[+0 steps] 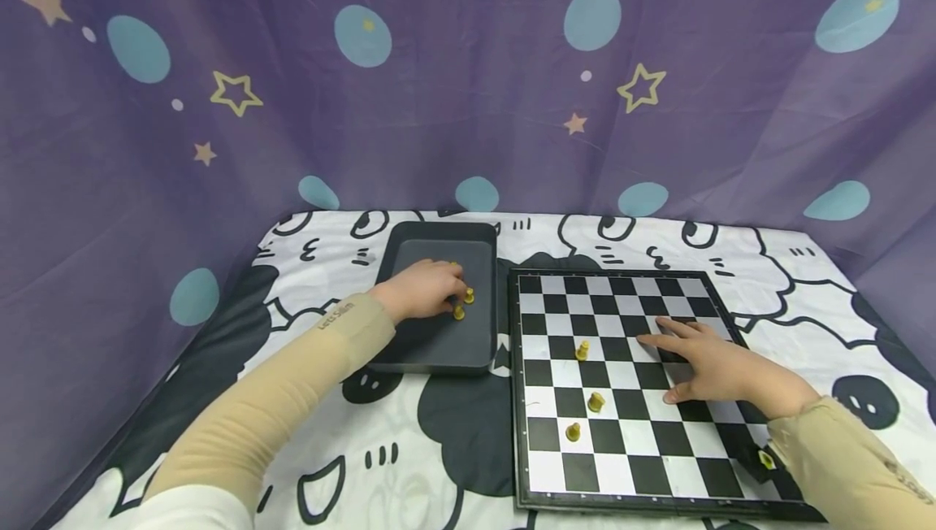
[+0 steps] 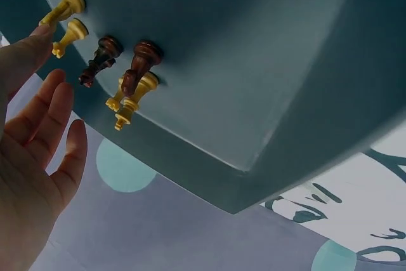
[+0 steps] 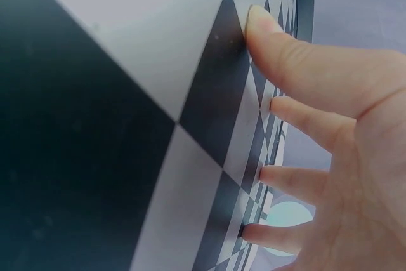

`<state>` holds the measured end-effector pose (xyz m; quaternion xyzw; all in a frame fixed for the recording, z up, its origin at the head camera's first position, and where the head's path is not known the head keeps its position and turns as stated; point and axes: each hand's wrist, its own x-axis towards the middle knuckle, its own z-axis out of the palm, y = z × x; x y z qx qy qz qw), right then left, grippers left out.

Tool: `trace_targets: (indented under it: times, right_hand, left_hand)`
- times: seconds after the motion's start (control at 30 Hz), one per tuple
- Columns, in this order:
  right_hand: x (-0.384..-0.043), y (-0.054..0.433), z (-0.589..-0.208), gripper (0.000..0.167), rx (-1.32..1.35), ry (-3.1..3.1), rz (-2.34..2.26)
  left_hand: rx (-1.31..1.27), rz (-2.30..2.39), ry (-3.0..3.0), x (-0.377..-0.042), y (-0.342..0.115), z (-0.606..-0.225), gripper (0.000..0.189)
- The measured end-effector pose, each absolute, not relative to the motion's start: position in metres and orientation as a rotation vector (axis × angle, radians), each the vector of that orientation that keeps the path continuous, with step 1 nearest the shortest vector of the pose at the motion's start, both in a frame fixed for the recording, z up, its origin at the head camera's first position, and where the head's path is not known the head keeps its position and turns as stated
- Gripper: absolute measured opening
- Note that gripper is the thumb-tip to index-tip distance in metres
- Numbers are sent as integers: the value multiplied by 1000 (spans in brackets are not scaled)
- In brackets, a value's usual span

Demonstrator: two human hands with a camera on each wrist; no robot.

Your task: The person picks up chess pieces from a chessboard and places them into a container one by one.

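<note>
In the head view my left hand reaches into the dark grey tray. Its thumb and fingertips pinch a yellow chess piece near its top, seen in the left wrist view. Beside that piece stand another yellow piece, a black piece, a brown piece and further yellow pieces. My right hand, fingers spread and holding nothing, rests over the right half of the chessboard. Three yellow pieces, a far one, a middle one and a near one, are on its left half.
A dark object with a yellow-green end lies at the board's near right, by my right sleeve. Under tray and board spreads a black-and-white cartoon cloth. A purple curtain hangs behind and at the sides.
</note>
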<state>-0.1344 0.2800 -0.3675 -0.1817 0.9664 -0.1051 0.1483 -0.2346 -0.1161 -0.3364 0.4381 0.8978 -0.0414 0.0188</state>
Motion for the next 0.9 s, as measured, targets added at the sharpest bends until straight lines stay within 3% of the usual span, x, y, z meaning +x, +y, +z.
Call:
trace_targets:
  times: [0.9]
  right_hand:
    - [-134, 281, -369, 84, -530, 2781, -304]
  left_hand:
    - [1398, -117, 2804, -223, -93, -323, 19]
